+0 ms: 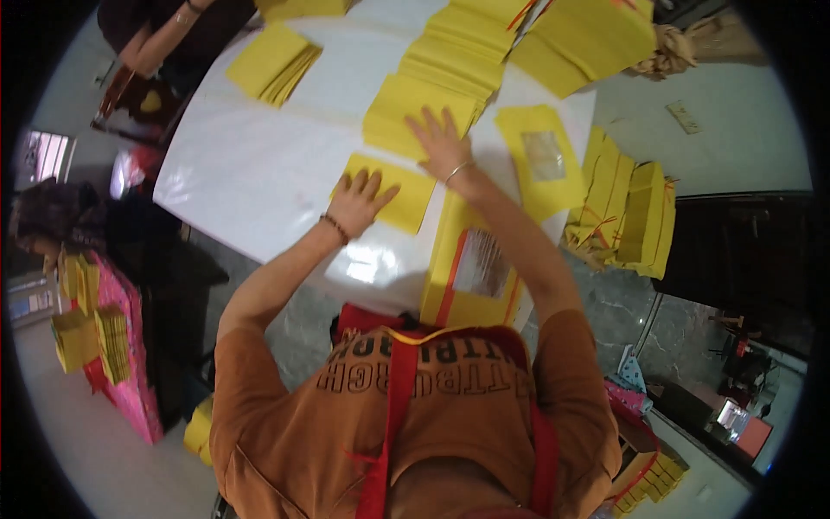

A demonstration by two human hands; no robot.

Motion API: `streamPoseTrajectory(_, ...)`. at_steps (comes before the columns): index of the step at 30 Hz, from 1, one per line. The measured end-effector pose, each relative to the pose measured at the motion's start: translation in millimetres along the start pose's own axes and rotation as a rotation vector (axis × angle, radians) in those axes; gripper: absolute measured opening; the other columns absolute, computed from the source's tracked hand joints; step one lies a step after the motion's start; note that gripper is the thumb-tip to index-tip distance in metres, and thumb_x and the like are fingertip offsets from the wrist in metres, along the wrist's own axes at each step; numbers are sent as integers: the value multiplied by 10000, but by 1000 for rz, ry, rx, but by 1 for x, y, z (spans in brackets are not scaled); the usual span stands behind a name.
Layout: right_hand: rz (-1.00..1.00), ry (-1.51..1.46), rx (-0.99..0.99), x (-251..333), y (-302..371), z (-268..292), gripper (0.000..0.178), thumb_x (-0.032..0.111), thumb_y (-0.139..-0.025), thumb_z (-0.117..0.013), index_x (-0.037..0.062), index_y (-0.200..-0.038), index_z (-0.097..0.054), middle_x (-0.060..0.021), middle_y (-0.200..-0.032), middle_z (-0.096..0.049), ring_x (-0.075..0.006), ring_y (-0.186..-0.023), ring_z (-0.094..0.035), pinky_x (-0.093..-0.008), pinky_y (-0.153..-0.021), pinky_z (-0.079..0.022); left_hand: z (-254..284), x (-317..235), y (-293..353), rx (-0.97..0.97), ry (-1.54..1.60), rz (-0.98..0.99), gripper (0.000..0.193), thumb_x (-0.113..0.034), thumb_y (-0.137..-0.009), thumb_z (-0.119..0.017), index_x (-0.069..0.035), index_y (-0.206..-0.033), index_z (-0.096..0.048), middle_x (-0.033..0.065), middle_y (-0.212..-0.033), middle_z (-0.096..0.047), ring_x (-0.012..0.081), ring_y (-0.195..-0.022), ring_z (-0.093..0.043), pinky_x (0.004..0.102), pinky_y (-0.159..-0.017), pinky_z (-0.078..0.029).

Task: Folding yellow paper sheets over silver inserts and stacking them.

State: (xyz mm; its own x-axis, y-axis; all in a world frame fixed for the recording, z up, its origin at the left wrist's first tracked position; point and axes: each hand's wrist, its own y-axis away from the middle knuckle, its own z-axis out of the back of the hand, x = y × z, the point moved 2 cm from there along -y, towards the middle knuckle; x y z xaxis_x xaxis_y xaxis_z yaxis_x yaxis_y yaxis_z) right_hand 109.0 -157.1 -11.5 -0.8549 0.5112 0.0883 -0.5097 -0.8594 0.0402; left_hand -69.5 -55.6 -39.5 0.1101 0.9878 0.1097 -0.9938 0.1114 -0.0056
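Observation:
My left hand (356, 204) lies with fingers spread on a single flat yellow paper piece (406, 206), which looks like an envelope. Just beyond it, my right hand (443, 149) is also spread, its fingers resting on the near end of a long overlapping row of yellow paper pieces (393, 112). Neither hand grips anything. Below my right forearm is a larger yellow bundle with a clear window and a red strip (441, 277), partly covered by the arm. To the right sits a yellow sheet (553, 186) with a clear plastic patch.
The white table (259, 164) carries another yellow stack (272, 65) at far left and a big yellow pile (588, 43) at far right. Tied yellow bundles (644, 208) stand on the floor to the right. Another person's arm (164, 39) shows at upper left. A pink-covered table (130, 346) stands left.

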Motion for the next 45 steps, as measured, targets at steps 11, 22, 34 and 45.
streamPoseTrajectory(11, 11, -323, -276, -24, 49, 33, 743, 397, -710, -693, 249, -1350, -346, -118, -1424, -279, -319, -1313, -259, -604, -948, -302, -7, 2, -10, -71, 47, -11, 617, -126, -726, -614, -206, -1305, -416, 149, -1277, -426, 317, -1176, -399, 483, -929, -348)
streamPoseTrajectory(22, -474, -1251, -439, -93, 222, 10, 439, 122, -866, -574, 51, -1279, -444, -109, -1300, -450, -193, -1163, -466, -287, -914, -397, 1, -6, -16, 336, -26, 111, 765, -227, -773, -508, -193, -1434, -124, 194, -1466, -125, 361, -1336, -179, 540, -1020, -205)
streamPoseTrajectory(34, -991, -1703, -322, -31, 301, -38, 652, 585, -890, -323, 169, -1391, -296, -78, -1401, -340, -253, -1228, -391, -423, -966, -334, 2, -95, 1, 31, 1329, 93, 684, -431, -926, -383, 30, -1388, -179, 222, -1443, -184, 300, -1344, -188, 346, -1095, -166)
streamPoseTrajectory(45, -558, -1334, -413, -12, 267, -61, 488, 377, -968, -282, -16, -1233, -399, -173, -1194, -471, -284, -1126, -427, -341, -970, -311, -10, -148, 20, -233, 1795, 379, 602, -368, -975, -276, 37, -1397, -132, 141, -1466, -157, 217, -1359, -127, 300, -1104, -84)
